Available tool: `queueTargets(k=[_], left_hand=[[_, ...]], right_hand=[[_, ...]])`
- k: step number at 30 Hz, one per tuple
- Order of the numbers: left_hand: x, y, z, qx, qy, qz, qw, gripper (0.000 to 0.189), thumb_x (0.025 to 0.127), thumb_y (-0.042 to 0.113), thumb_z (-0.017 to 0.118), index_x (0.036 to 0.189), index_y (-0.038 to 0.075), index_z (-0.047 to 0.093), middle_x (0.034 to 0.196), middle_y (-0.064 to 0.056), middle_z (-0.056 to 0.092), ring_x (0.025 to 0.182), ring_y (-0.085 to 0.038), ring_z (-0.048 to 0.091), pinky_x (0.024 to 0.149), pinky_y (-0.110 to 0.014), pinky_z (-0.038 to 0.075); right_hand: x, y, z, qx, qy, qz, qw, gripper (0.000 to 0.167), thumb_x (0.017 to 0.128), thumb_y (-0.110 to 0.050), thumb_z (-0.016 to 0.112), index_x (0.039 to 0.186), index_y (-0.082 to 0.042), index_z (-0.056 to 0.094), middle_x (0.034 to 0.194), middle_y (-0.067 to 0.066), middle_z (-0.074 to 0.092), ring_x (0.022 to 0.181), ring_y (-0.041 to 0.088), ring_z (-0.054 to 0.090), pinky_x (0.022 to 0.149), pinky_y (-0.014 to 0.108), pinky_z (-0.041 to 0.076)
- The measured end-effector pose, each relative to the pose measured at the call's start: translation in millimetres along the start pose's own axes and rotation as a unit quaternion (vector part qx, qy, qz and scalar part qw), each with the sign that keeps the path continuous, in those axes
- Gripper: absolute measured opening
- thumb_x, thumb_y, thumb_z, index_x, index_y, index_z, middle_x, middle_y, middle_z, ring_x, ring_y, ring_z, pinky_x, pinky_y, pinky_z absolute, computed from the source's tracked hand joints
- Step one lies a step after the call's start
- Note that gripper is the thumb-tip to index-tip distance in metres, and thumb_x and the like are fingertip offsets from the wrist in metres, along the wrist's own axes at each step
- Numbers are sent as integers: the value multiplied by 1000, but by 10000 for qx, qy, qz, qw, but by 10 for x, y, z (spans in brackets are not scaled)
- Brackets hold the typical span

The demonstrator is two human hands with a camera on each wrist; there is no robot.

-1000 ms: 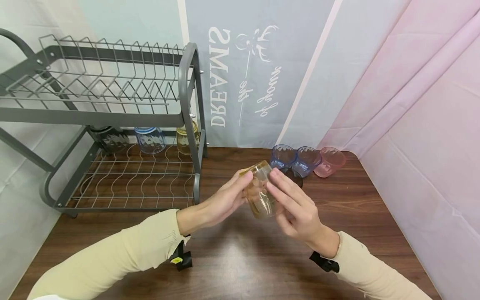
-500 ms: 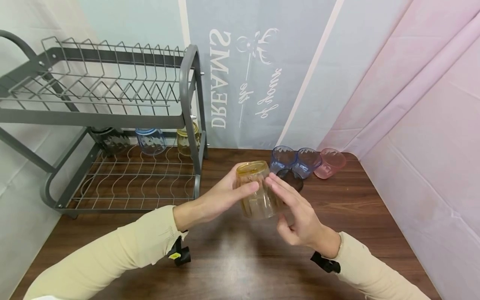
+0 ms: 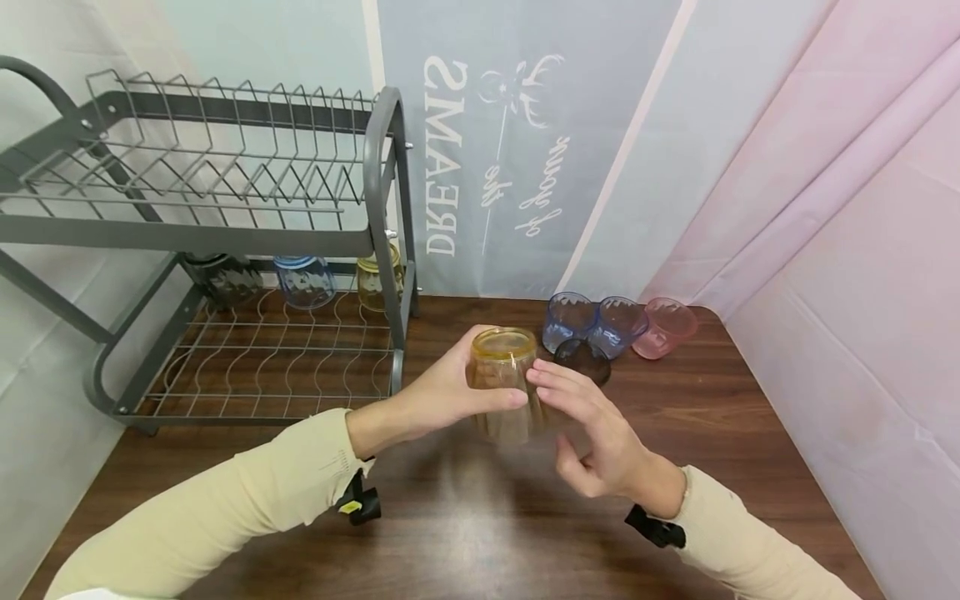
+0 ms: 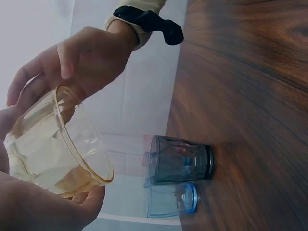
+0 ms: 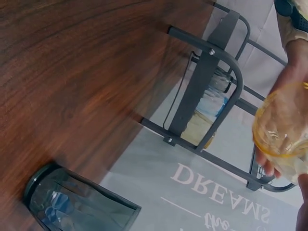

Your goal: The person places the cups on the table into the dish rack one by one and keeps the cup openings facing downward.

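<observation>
Okay, the amber-yellow faceted clear tumbler (image 3: 500,377) is up off the brown wood-grain table (image 3: 712,467), between the two hands and to the right of the grey metal two-tier dish rack (image 3: 300,242). Left hand (image 3: 442,390) grips it round the side, thumb across the near face; likely this hand carries the weight. Right hand (image 3: 600,429) has extended fingers on the tumbler's other side, thumb well off it, so probably just steadying, not clamped.

Tumbler is upside down: base up, mouth toward the table in the left wrist view. Same way up as the dark smoky glass (image 3: 228,280), blue glass (image 3: 306,282) and yellow glass (image 3: 372,285) along the back of the lower tier, presumably inverted for draining.

At the table's back, mouths up: a blue tumbler (image 3: 568,321), a second blue tumbler (image 3: 619,321) and a pink tumbler (image 3: 666,327) in a close row, black translucent tumbler (image 3: 581,360) just in front; bunched maybe to save room. Printed cloth backdrop (image 3: 480,150) behind.
</observation>
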State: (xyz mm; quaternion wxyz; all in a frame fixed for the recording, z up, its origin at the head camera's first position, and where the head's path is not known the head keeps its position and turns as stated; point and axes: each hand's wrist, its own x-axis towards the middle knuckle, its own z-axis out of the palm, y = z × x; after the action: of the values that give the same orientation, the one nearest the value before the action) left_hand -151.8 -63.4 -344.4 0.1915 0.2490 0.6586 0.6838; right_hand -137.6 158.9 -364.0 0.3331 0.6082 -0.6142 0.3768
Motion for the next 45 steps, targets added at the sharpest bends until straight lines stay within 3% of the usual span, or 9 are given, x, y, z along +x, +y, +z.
queueTargets(k=[8, 14, 18, 22, 26, 31, 39, 45], left_hand=[[-52, -39, -73, 309, 71, 176, 9993, 69, 85, 5, 79, 143, 7, 41, 130, -12, 61, 117, -22, 61, 103, -41, 49], [-56, -37, -127, 560, -89, 401, 9976, 70, 84, 2, 79, 142, 5, 40, 129, -14, 61, 117, -24, 62, 103, -40, 50], [-54, -37, -158, 798, -146, 516, 9954, 71, 83, 1, 81, 142, 5, 41, 130, -13, 60, 118, -24, 61, 104, -40, 49], [-66, -33, -199, 1256, -143, 569, 9903, 72, 82, 6, 83, 142, 7, 43, 130, -9, 60, 120, -21, 59, 106, -41, 47], [-103, -20, -258, 1691, -145, 624, 9835, 74, 82, 11, 86, 142, 11, 44, 129, -3, 60, 121, -17, 57, 109, -41, 43], [-163, 20, -352, 1623, -343, 714, 9836, 73, 82, 11, 87, 141, 14, 44, 129, -1, 61, 121, -17, 58, 109, -43, 44], [-319, 113, -530, 1523, -513, 625, 9850, 73, 82, 9, 86, 142, 14, 44, 130, -2, 62, 121, -20, 59, 107, -46, 46], [-471, 200, -689, 1619, -461, 533, 9843, 74, 84, 13, 85, 144, 16, 43, 132, -3, 60, 121, -23, 59, 102, -49, 50]], right_hand=[[6, 13, -74, 139, -671, 51, 9976, 49, 85, -6, 47, 129, 16, 49, 142, 27, 52, 139, 37, 45, 117, 42, 36], [25, -10, -112, -14, -926, 69, 9957, 46, 89, -11, 47, 127, 16, 50, 131, 31, 56, 131, 41, 51, 115, 44, 39], [18, -9, -134, -24, -865, 133, 9962, 45, 79, 0, 46, 121, 15, 54, 126, 30, 59, 129, 40, 54, 114, 42, 40], [13, -7, -170, -41, -552, 334, 9979, 48, 69, 12, 35, 112, 14, 56, 120, 28, 62, 127, 35, 56, 112, 39, 42], [34, -13, -211, -201, -269, 539, 9980, 39, 78, 14, 30, 106, 14, 57, 114, 26, 64, 123, 33, 59, 108, 36, 45], [57, -19, -274, -705, -194, 830, 9939, 30, 87, 7, 38, 98, 8, 65, 108, 25, 67, 114, 34, 62, 105, 31, 47], [-49, 28, -422, -1149, 102, 1915, 9747, 28, 83, 8, 48, 101, 6, 68, 108, 22, 69, 107, 26, 64, 99, 26, 48], [-144, 53, -541, -1560, -11, 3052, 9394, 37, 81, 13, 54, 115, 4, 67, 112, 13, 71, 104, 13, 65, 90, 17, 51]])
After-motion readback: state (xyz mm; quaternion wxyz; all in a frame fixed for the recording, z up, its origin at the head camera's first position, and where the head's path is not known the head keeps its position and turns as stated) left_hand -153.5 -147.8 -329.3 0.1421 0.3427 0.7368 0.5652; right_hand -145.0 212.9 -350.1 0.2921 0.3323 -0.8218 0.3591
